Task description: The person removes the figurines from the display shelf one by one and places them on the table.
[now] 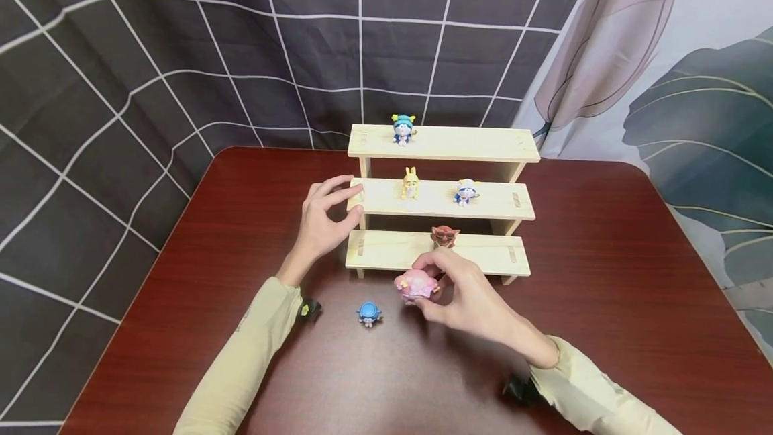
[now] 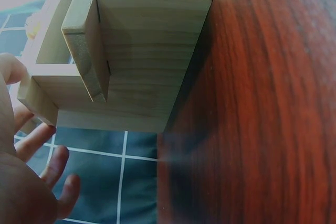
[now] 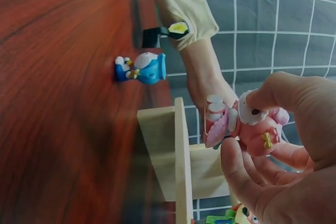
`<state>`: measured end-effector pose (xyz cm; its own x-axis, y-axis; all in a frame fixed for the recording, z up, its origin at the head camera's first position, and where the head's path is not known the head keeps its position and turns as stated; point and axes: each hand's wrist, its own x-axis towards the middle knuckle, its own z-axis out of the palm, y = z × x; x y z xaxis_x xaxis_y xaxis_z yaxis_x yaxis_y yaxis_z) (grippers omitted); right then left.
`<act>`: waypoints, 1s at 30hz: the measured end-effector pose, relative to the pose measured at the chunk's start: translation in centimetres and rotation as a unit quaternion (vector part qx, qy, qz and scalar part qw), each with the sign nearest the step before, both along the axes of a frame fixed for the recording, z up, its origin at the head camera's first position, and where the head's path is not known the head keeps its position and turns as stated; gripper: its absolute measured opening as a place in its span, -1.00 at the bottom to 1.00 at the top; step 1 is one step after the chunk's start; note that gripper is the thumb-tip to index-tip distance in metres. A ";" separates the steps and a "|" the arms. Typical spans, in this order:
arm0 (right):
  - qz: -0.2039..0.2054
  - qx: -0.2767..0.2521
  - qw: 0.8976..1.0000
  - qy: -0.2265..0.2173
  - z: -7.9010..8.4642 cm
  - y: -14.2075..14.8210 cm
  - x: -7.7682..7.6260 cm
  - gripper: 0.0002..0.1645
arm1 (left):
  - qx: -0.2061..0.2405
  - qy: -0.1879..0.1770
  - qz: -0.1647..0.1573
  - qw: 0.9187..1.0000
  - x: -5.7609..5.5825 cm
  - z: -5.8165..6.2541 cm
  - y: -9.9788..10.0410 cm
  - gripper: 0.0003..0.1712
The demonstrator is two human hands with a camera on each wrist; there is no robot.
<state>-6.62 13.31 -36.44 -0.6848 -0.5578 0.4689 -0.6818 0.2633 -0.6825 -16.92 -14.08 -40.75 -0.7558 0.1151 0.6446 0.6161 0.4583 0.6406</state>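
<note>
My left hand (image 1: 326, 220) grips the left end of the middle board of a three-tier wooden display shelf (image 1: 495, 200); in the left wrist view its thumb and fingers span the board end (image 2: 39, 100). My right hand (image 1: 471, 294) pinches a pink figurine (image 1: 415, 284) between thumb and fingers, in front of the lowest board. The right wrist view shows the figurine (image 3: 257, 124) with a white face part and a yellow bow. A blue-capped figurine (image 1: 369, 314) stands on the table, to the left of the pink one.
On the top board stands a figurine with a teal hat (image 1: 402, 129). The middle board bears a yellow rabbit-eared figurine (image 1: 410, 184) and a white-capped one (image 1: 466, 192). A reddish-brown figurine (image 1: 445, 236) is on the lowest board. Behind the dark red table (image 1: 580, 254) hangs a grid-patterned cloth (image 1: 314, 52).
</note>
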 end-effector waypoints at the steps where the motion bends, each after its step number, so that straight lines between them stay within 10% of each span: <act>1: 0.000 0.000 1.000 -0.002 -0.1 0.0 0.0 -0.48 | 0.000 0.000 0.000 1.000 0.0 0.0 0.0 -0.61; 30: -0.013 0.029 0.999 -0.007 -3.5 -0.1 0.7 -0.47 | 0.000 0.000 -0.002 1.000 0.0 0.1 0.0 -0.61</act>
<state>-5.94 13.20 -39.93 -0.7058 -0.5660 0.4259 -0.6645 0.3207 -0.6750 -16.97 -14.03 -40.62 -0.7546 0.1189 0.6453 0.6190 0.4554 0.6399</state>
